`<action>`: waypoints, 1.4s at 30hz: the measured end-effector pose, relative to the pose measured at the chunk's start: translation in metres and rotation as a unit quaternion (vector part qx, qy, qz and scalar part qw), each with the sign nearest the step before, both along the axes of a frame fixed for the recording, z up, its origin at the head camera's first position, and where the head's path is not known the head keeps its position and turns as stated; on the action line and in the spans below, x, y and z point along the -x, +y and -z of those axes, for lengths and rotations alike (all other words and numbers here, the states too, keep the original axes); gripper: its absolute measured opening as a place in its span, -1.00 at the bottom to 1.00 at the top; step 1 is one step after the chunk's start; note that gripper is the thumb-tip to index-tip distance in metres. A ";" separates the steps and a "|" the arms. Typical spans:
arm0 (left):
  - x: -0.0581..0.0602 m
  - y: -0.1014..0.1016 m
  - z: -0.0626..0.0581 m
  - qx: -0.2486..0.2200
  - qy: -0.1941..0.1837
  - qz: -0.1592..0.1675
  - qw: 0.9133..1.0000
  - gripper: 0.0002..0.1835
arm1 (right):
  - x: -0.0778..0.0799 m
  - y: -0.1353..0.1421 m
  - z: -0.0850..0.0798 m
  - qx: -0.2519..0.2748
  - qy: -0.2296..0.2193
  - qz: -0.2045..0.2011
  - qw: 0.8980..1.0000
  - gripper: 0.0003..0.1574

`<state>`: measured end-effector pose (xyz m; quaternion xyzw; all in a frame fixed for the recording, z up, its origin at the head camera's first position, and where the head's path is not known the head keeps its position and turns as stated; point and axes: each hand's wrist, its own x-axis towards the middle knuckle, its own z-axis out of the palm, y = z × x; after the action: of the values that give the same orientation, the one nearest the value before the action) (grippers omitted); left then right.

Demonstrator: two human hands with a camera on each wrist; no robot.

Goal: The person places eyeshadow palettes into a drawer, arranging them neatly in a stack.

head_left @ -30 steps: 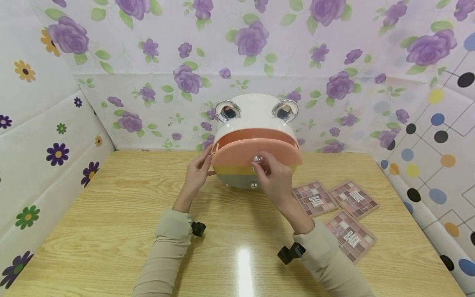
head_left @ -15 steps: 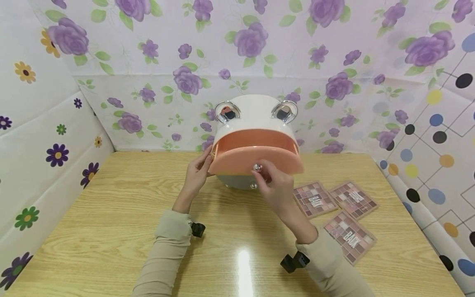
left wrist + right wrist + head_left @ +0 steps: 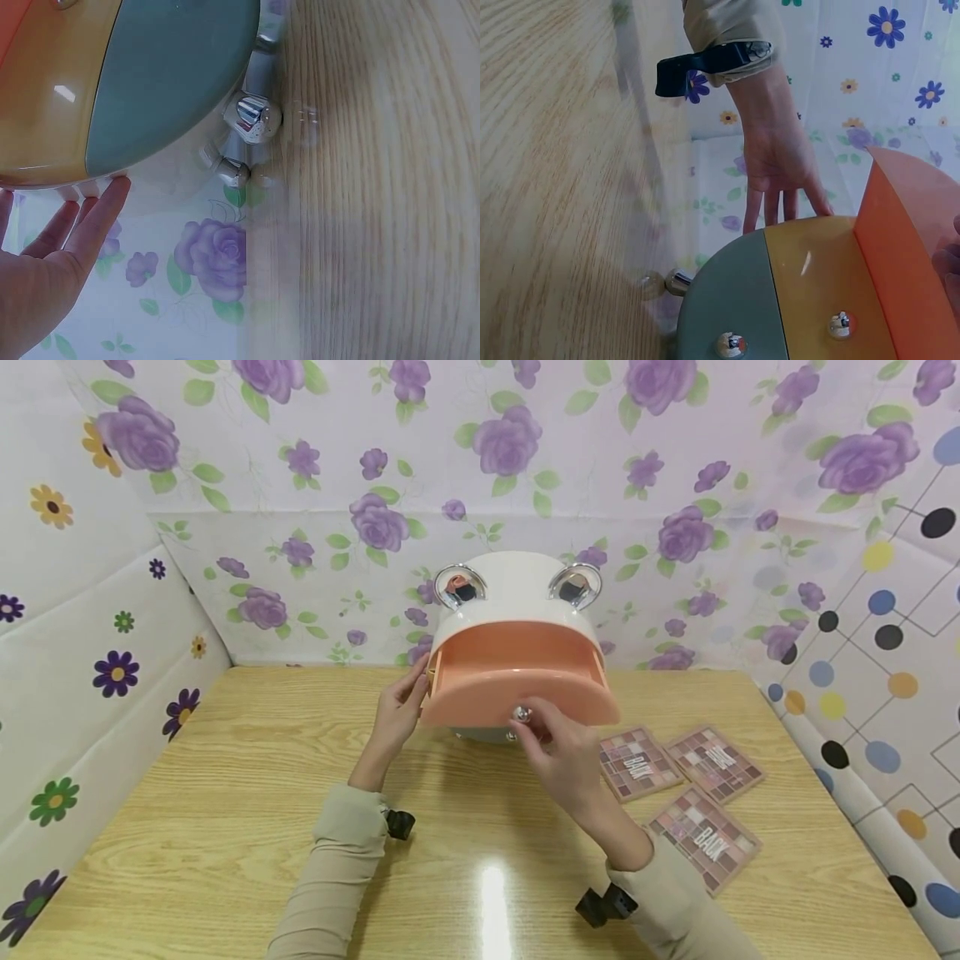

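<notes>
Coral and glossy, the top drawer (image 3: 480, 700) stands drawn out of a white cabinet (image 3: 517, 581) with two mirrored eyes, near the back of the wooden tabletop (image 3: 247, 827). The right hand (image 3: 566, 760) pinches that drawer's round silver knob (image 3: 522, 715) between thumb and fingers. The left hand (image 3: 397, 714) has its fingers extended, the tips touching the cabinet's side – steadying it, most likely, rather than gripping.

The drawer looks like thin, stiff plastic, so it should be light and slide with little effort. The knob is the natural hold: small and central, but polished, and probably slippery under a loose pinch. A straight, level pull seems wisest, since a sideways tug could make the drawer bind. The cabinet rests on small silver feet (image 3: 253, 118) and would probably skid or tip forward without a hand bracing it.

Below the coral front, the yellow drawer (image 3: 810, 277) and the grey-green drawer (image 3: 731, 300) are shut, each with its own silver knob. To the right lie three palettes (two reading "BACK"): one (image 3: 637, 762) beside the cabinet, another (image 3: 717, 762) farther right, the third (image 3: 705, 837) nearer the person.
</notes>
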<state>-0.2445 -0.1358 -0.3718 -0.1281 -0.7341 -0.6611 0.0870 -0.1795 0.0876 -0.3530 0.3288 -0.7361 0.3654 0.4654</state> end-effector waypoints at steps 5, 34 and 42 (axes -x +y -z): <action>0.000 0.000 -0.001 0.000 -0.010 0.010 1.000 -0.56 | -0.004 0.002 0.000 0.003 0.000 -0.011 1.000 -0.75; 0.024 -0.013 -0.008 0.002 -0.021 0.059 0.998 -0.46 | -0.022 0.005 0.000 0.004 0.032 -0.011 0.999 -0.70; 0.034 -0.011 -0.030 -0.003 -0.024 0.099 0.995 -0.45 | -0.024 0.005 0.001 0.003 0.023 -0.011 1.000 -0.72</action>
<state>-0.2783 -0.1467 -0.3413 -0.1837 -0.7179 -0.6715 0.0036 -0.1551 0.0928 -0.3540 0.3438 -0.7205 0.3645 0.4793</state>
